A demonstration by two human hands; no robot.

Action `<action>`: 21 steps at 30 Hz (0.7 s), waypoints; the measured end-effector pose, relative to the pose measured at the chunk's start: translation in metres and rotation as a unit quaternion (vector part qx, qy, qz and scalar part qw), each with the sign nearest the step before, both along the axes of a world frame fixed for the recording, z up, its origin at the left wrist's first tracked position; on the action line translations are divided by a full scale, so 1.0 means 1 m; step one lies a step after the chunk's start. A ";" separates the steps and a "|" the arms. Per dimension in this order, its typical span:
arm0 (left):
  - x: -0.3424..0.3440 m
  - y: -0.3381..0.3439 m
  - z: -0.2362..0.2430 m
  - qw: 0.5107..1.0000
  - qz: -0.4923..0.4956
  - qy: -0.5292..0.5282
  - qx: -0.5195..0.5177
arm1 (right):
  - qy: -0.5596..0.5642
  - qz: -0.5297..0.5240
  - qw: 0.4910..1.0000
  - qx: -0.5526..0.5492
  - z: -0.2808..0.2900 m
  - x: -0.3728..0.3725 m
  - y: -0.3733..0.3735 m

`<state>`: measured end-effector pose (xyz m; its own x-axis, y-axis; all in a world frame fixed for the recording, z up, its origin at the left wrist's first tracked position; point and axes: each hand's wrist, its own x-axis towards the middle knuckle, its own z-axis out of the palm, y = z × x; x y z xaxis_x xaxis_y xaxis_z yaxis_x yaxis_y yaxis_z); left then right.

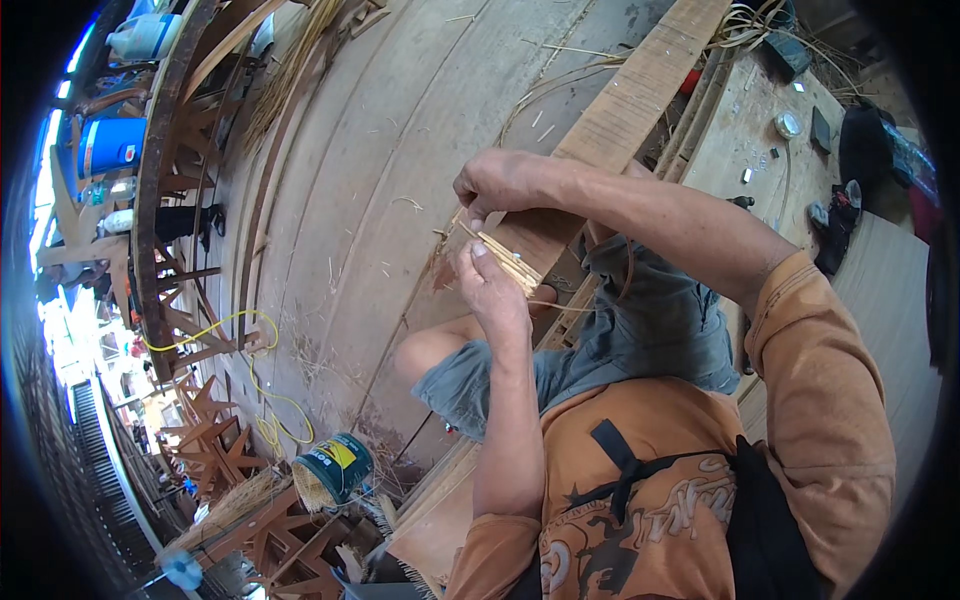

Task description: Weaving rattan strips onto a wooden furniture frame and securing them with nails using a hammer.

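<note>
My left hand (487, 283) is closed around a small bundle of pale cane strips (512, 262), its thumb lying along them. The strips lie side by side, and whether they are woven together I cannot tell. Just above, my right hand (498, 185) is bent down toward the upper end of the bundle with its fingers curled in a pinch. What those fingers hold is hidden. A thin cane strand (565, 307) trails from the bundle toward my knee. Beneath my hands lies a long wooden plank (630, 100) reaching away to the upper right.
Pale floorboards (400, 110) carry scattered cane scraps. A green tin (345, 465) stands at lower left near a yellow cord (255, 375) and star-shaped wooden pieces (205, 430). Loose cane coils (750, 25) lie at upper right, beside a low wooden table (755, 125) with small items.
</note>
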<state>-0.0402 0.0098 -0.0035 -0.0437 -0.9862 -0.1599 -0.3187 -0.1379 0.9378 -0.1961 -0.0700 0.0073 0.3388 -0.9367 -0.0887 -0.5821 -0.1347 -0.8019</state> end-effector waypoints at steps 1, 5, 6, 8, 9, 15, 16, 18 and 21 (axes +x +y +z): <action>-0.001 0.002 0.003 1.000 0.007 0.017 0.017 | -0.009 -0.008 1.000 0.008 0.000 0.001 0.001; -0.001 0.001 -0.003 0.999 0.011 0.032 0.021 | -0.042 -0.038 0.998 0.017 -0.007 -0.003 0.001; -0.004 0.002 0.003 0.999 0.011 0.032 0.020 | -0.042 -0.037 0.998 0.017 -0.006 -0.003 0.001; -0.008 0.004 0.017 0.998 0.019 0.016 0.062 | -0.037 -0.040 0.998 0.020 -0.004 -0.002 0.002; -0.005 0.003 0.013 0.998 0.020 0.016 0.060 | -0.037 -0.038 0.998 0.019 -0.002 0.000 0.002; -0.005 0.003 0.006 1.000 -0.001 -0.009 0.010 | 0.033 -0.025 0.999 0.028 0.006 0.003 -0.010; -0.005 0.004 0.007 1.000 0.000 -0.007 -0.005 | 0.105 0.025 0.992 0.072 0.007 0.007 -0.021; -0.004 0.005 0.005 1.000 -0.004 -0.004 -0.021 | 0.175 0.069 0.975 0.116 0.005 0.018 -0.039; -0.001 0.007 0.006 1.000 -0.008 0.005 -0.017 | 0.255 0.161 0.929 0.215 0.007 0.026 -0.050</action>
<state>-0.0413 0.0165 0.0023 -0.0606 -0.9903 -0.1253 -0.3102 -0.1006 0.9453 -0.1697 -0.1200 0.0145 0.4062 -0.6357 -0.6564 -0.8860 -0.0981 -0.4533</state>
